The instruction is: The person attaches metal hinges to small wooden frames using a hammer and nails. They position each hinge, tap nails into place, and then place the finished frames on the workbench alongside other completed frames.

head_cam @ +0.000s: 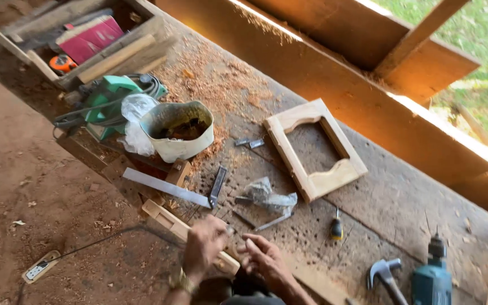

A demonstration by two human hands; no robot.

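Daylight from right; slight blur.

On the workbench (402,192) the wooden frame (314,148) lies flat near the middle; left of it stands the bucket (178,131), with the power tool (108,100) further left; before the bucket lies the try square (176,189); the plastic bag (268,196) sits between square and frame; the screwdriver (336,227) lies right of the bag; the hammer (386,277) and drill (431,275) lie side by side at the near right; the left hand (204,244) and right hand (262,257) meet at the near edge, over a wood strip (170,221); a power strip (40,266) lies on the floor, far left.
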